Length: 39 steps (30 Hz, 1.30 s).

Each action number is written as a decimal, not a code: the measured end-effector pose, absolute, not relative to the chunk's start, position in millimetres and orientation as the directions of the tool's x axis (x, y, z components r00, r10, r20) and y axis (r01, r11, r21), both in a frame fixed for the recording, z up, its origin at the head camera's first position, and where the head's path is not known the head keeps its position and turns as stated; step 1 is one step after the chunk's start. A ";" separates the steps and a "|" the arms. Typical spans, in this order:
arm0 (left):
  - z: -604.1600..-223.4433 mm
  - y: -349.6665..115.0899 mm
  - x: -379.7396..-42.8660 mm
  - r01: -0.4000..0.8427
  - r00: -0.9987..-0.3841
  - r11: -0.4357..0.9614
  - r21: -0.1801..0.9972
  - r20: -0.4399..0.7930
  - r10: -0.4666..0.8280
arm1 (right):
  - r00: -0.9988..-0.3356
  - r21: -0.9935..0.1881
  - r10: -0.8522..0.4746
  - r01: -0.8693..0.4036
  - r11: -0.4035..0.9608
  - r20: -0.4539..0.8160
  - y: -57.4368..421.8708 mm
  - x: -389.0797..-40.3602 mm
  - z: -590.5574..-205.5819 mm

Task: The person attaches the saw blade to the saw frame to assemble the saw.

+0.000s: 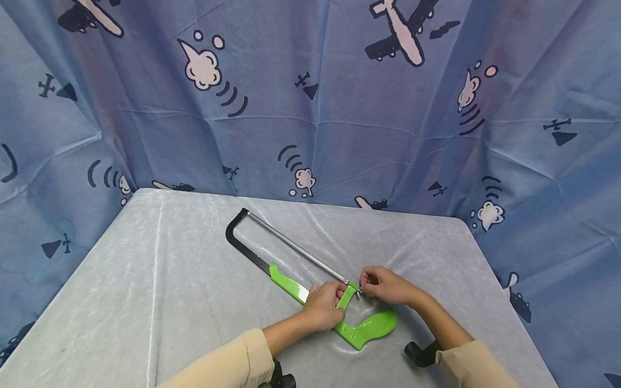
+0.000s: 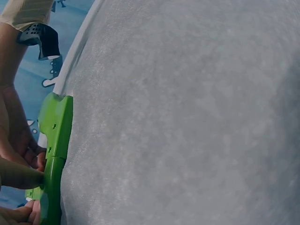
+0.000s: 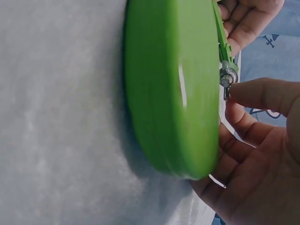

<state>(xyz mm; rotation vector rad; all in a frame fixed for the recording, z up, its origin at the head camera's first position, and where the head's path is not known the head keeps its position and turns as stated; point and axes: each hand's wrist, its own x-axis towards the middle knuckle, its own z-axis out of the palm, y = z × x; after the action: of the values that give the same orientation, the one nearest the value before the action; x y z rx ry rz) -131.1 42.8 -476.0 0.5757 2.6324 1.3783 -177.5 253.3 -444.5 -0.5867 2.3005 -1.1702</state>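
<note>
A hacksaw (image 1: 291,290) lies on the table with a green handle (image 1: 375,325), a black front bow (image 1: 234,233) and a silver bar (image 1: 296,246) along its far side. My left hand (image 1: 322,308) grips the green frame beside the bar's near end, thumb and fingers around the short upright. At that corner sits a metal wing nut (image 3: 227,77). The thumb and forefinger of my right hand (image 1: 388,285) pinch its wing, seen close up in the right wrist view. The green handle (image 2: 55,126) stands along the left edge of the left wrist view.
A pale grey cloth covers the table (image 1: 194,323). Behind it hangs a blue curtain (image 1: 271,97) printed with planes and clouds. Black wrist mounts (image 1: 422,354) sit under both forearms, close to the tabletop.
</note>
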 end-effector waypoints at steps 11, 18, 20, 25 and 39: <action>-479.0 43.3 -131.6 0.280 -0.922 0.534 0.798 0.070 0.380 | -0.784 -0.824 -0.575 -0.154 0.545 -0.233 254.1 -178.3 -445.5; -480.3 43.8 -132.1 0.284 -0.923 0.540 0.792 0.072 0.379 | -0.787 -0.819 -0.573 -0.161 0.551 -0.231 253.8 -178.1 -445.5; -480.5 44.1 -132.2 0.280 -0.923 0.542 0.792 0.067 0.379 | -0.788 -0.817 -0.570 -0.160 0.554 -0.232 253.8 -178.0 -445.5; -481.0 44.1 -132.1 0.281 -0.922 0.539 0.794 0.068 0.380 | -0.790 -0.808 -0.566 -0.163 0.567 -0.237 253.7 -177.8 -445.0; -480.6 43.9 -131.8 0.280 -0.922 0.532 0.799 0.071 0.380 | -0.779 -0.629 -0.585 -0.342 0.698 -0.226 240.1 -176.2 -444.8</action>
<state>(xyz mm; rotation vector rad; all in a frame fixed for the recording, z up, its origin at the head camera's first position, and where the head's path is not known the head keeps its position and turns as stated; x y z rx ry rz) -131.8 43.9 -480.6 0.5733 2.6506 1.3509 -176.2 240.1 -444.8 -0.7188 2.4960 -0.8069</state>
